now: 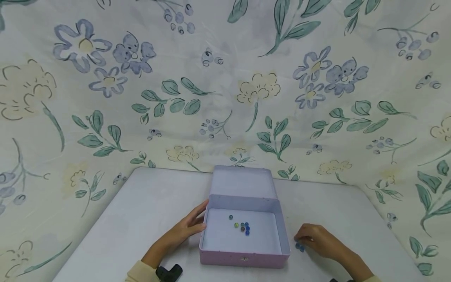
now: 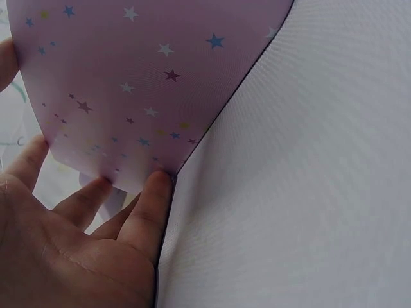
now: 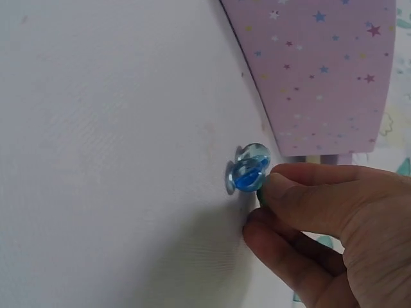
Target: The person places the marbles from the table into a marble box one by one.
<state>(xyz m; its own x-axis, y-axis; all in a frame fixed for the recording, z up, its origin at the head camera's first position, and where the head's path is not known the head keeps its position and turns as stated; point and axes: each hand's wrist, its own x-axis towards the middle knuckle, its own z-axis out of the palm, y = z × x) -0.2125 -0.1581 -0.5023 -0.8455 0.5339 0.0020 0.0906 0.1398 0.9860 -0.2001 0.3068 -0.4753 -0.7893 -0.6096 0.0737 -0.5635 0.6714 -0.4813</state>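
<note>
A pink tin box (image 1: pixel 244 259) with a star pattern stands with its lid (image 1: pixel 243 182) raised at the back. Inside it lie several glass marbles (image 1: pixel 236 225), blue, green and dark. My left hand (image 1: pixel 183 232) rests against the box's left wall, its fingertips touching the starry side (image 2: pixel 148 70) in the left wrist view. Right of the box, my right hand (image 1: pixel 318 239) is low over the table, thumb and forefinger pinching a dark marble (image 3: pixel 260 194) that the fingers mostly hide. Two clear-and-blue marbles (image 3: pixel 250 173) lie on the table beside those fingertips.
The white table (image 1: pixel 169 184) extends on both sides of the box. Behind it hangs a cloth (image 1: pixel 225 70) printed with flowers and leaves. A black wrist strap (image 1: pixel 170 273) shows at the left sleeve (image 1: pixel 142 273).
</note>
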